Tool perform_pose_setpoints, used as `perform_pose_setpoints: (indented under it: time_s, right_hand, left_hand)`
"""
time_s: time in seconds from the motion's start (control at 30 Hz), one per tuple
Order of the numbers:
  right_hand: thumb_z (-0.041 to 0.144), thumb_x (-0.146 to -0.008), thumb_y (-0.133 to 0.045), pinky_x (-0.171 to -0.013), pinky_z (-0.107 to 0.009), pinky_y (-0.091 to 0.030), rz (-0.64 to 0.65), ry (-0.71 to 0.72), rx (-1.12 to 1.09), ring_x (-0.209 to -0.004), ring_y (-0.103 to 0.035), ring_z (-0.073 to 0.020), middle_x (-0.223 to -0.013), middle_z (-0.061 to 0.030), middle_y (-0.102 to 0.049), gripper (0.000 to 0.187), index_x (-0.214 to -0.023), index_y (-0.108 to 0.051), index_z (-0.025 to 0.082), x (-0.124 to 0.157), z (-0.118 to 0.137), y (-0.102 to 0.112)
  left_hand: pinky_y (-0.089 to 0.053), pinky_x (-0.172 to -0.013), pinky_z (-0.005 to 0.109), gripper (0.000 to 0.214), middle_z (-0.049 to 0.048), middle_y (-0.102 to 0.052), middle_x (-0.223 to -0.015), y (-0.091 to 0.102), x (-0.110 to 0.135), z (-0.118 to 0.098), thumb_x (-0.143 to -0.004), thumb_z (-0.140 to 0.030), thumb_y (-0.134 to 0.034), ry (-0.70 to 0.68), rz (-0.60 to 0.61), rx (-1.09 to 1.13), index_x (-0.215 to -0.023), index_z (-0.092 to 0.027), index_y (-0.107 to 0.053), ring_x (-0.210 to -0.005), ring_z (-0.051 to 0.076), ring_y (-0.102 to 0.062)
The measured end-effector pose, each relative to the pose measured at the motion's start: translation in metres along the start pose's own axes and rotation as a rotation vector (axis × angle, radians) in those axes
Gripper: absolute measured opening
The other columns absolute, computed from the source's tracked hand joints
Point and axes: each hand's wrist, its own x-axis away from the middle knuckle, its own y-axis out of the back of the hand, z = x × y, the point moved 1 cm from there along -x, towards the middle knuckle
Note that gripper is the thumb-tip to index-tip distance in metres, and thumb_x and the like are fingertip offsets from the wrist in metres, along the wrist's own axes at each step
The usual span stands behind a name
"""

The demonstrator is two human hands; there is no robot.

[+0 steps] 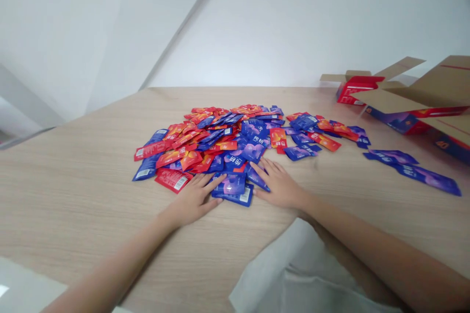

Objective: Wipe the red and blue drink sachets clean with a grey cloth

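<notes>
A heap of small red and blue foil packets [235, 139] lies in the middle of a light wooden table [73, 190]. My left hand [193, 199] rests flat on the table at the heap's near edge, fingers stretched out beside a blue packet [234, 189] and a red packet [173, 179]. My right hand [277, 183] lies flat too, fingers spread, its tips touching the blue packets at the front of the heap. Neither hand grips anything.
Open cardboard boxes printed red and blue [414, 102] stand at the table's far right. Two long blue packets [411, 166] lie apart on the right. A white wall rises behind the table. Pale cloth [293, 274] shows at the bottom.
</notes>
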Motion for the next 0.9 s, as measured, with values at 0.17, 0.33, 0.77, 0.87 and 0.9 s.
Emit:
perform_pose_setpoints:
  time_s: [0.17, 0.33, 0.77, 0.87, 0.9]
  right_hand:
    - [0.060, -0.091, -0.046, -0.115, -0.054, -0.022, -0.008, 0.021, -0.045, -0.145, -0.019, -0.0392, -0.158, -0.0203, -0.022, 0.080, -0.156, -0.022, 0.021, -0.040, 0.014, -0.008]
    - [0.052, -0.090, -0.051, -0.117, -0.053, -0.018, -0.044, 0.030, -0.101, -0.146, -0.018, -0.0373, -0.159, -0.0172, -0.022, 0.078, -0.156, -0.022, 0.020, -0.076, 0.024, -0.016]
    - [0.032, -0.090, -0.048, -0.112, -0.040, -0.035, -0.412, -0.087, -0.265, -0.132, -0.045, -0.0221, -0.143, -0.0089, -0.050, 0.055, -0.142, -0.042, 0.019, -0.034, -0.019, 0.042]
    - [0.036, -0.090, -0.047, -0.116, -0.046, -0.027, -0.512, -0.345, -0.239, -0.139, -0.036, -0.0269, -0.150, -0.0112, -0.042, 0.059, -0.145, -0.039, 0.017, 0.019, -0.095, 0.079]
    - [0.039, -0.089, -0.049, -0.117, -0.047, -0.024, -0.532, -0.467, -0.227, -0.141, -0.032, -0.0296, -0.152, -0.0144, -0.037, 0.064, -0.146, -0.036, 0.013, 0.042, -0.126, 0.091]
  left_hand:
    - [-0.039, -0.107, 0.051, 0.060, 0.0124, -0.051, -0.140, 0.007, 0.001, 0.037, -0.099, -0.050, -0.040, 0.011, -0.005, -0.003, -0.154, -0.031, -0.024, -0.128, 0.031, -0.050]
    - [-0.039, -0.109, 0.049, 0.059, 0.0132, -0.049, -0.143, 0.006, -0.002, 0.058, -0.099, -0.050, -0.038, 0.083, -0.051, -0.018, -0.153, -0.027, -0.028, -0.133, 0.031, -0.046]
    - [-0.039, -0.111, 0.051, 0.054, 0.0221, -0.043, -0.148, -0.009, -0.002, 0.041, -0.093, -0.026, -0.037, 0.057, -0.254, -0.185, -0.141, -0.003, -0.045, -0.138, 0.033, -0.042]
    - [-0.035, -0.115, 0.049, 0.063, 0.0141, -0.035, -0.155, 0.004, 0.001, 0.027, -0.084, -0.007, -0.034, -0.062, -0.265, -0.133, -0.146, -0.013, -0.039, -0.143, 0.028, -0.034]
    - [-0.034, -0.116, 0.047, 0.067, 0.0106, -0.033, -0.157, 0.011, 0.002, 0.019, -0.084, -0.004, -0.033, -0.091, -0.274, -0.101, -0.149, -0.018, -0.034, -0.144, 0.026, -0.033]
